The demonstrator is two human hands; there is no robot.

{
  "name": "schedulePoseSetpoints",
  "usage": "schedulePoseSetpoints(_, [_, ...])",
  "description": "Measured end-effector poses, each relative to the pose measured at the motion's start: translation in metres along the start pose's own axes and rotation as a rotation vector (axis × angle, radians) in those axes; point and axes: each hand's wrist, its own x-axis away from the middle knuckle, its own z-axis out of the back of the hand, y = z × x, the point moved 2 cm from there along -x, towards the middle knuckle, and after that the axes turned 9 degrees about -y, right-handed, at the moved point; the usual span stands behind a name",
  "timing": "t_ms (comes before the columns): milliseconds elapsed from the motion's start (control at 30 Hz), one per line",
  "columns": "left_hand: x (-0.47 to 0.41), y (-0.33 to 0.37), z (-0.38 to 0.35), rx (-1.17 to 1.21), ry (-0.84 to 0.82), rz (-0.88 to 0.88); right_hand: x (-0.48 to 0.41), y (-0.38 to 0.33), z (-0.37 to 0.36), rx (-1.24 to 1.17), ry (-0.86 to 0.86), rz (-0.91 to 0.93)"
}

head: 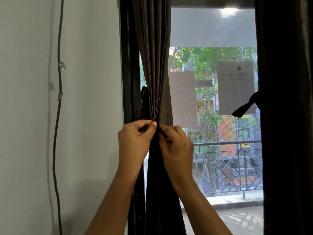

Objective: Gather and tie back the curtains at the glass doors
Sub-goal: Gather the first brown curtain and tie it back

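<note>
The dark brown left curtain (153, 68) hangs gathered into tight pleats beside the black door frame (127, 82). My left hand (134, 141) and my right hand (176, 146) pinch it together at its narrowest point, fingertips meeting at the front of the bunch. A strip of dark fabric, likely its tie-back (144, 97), pokes out behind the curtain just above my left hand; what my fingers grip exactly is hidden. The right curtain (286, 116) hangs bunched at the right edge with a knotted tie-back (245, 106) around it.
A grey wall (88, 116) with a clipped cable (58, 107) stands to the left. Through the glass door (220, 133) I see a balcony railing (228, 167), trees and buildings. A roller shade (213, 28) covers the top of the glass, with two paper sheets (235, 87) on the pane.
</note>
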Motion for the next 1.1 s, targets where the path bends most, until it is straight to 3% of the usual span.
schedulePoseSetpoints(233, [-0.001,-0.006,0.003,0.070,-0.041,0.028,-0.001,0.002,-0.002,-0.174,-0.062,-0.023])
schedulePoseSetpoints(333, [0.000,-0.006,0.002,0.138,-0.050,0.084,-0.002,0.004,-0.002,-0.122,-0.102,-0.012])
schedulePoseSetpoints(433, [-0.002,-0.004,0.004,0.123,-0.061,0.090,-0.002,0.007,-0.001,-0.085,-0.220,-0.002])
schedulePoseSetpoints(533, [-0.010,-0.005,0.005,0.043,-0.038,0.086,-0.004,0.018,0.004,-0.263,-0.367,-0.089])
schedulePoseSetpoints(600, [-0.013,-0.007,0.004,0.006,-0.001,0.090,-0.008,0.035,0.010,-0.431,-0.248,-0.290])
schedulePoseSetpoints(700, [-0.011,-0.010,-0.003,-0.095,0.061,0.075,-0.017,0.070,0.010,-0.315,-0.053,-0.486])
schedulePoseSetpoints(833, [-0.007,-0.010,-0.008,-0.232,0.148,0.040,-0.032,0.091,-0.003,-0.527,-0.290,-0.649])
schedulePoseSetpoints(900, [-0.005,-0.010,-0.010,-0.274,0.189,0.031,-0.037,0.094,-0.003,-0.548,-0.320,-0.650])
schedulePoseSetpoints(1100, [-0.002,-0.013,-0.015,-0.279,0.281,0.004,-0.023,0.081,0.018,-0.221,-0.037,-0.416])
